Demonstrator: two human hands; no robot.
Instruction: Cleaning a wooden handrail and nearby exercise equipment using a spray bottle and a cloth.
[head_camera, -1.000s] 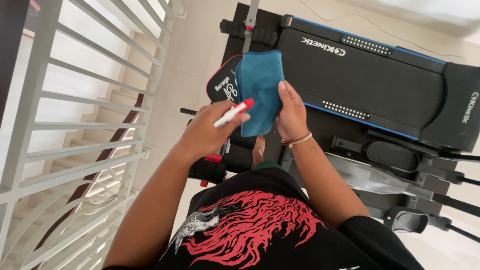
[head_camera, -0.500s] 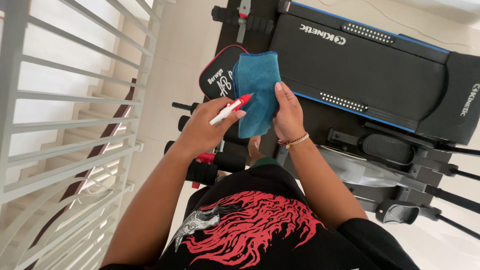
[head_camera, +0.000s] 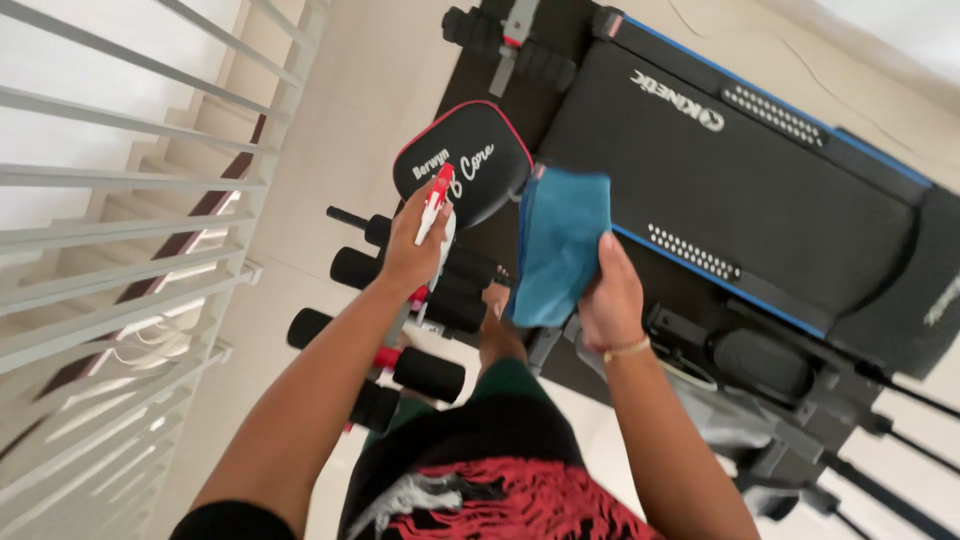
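My left hand (head_camera: 412, 246) grips a small white spray bottle with a red nozzle (head_camera: 434, 204), held out over a black padded seat with red trim (head_camera: 470, 165). My right hand (head_camera: 612, 300) holds a blue folded cloth (head_camera: 560, 245) that hangs upright beside the edge of a black treadmill deck (head_camera: 720, 170). The two hands are apart, with the cloth to the right of the bottle. A bare foot (head_camera: 497, 325) shows below the cloth.
An exercise bench with black foam rollers (head_camera: 360, 268) stands under my left arm. White stair railing bars (head_camera: 110, 180) run along the left, with steps behind them. Black frame parts and pedals (head_camera: 760, 365) lie at the right on a pale tiled floor (head_camera: 350, 90).
My hands have separated: the left one swung the spray bottle left, away from the cloth and over the padded seat. The right hand and cloth dropped slightly lower. The view tilted.
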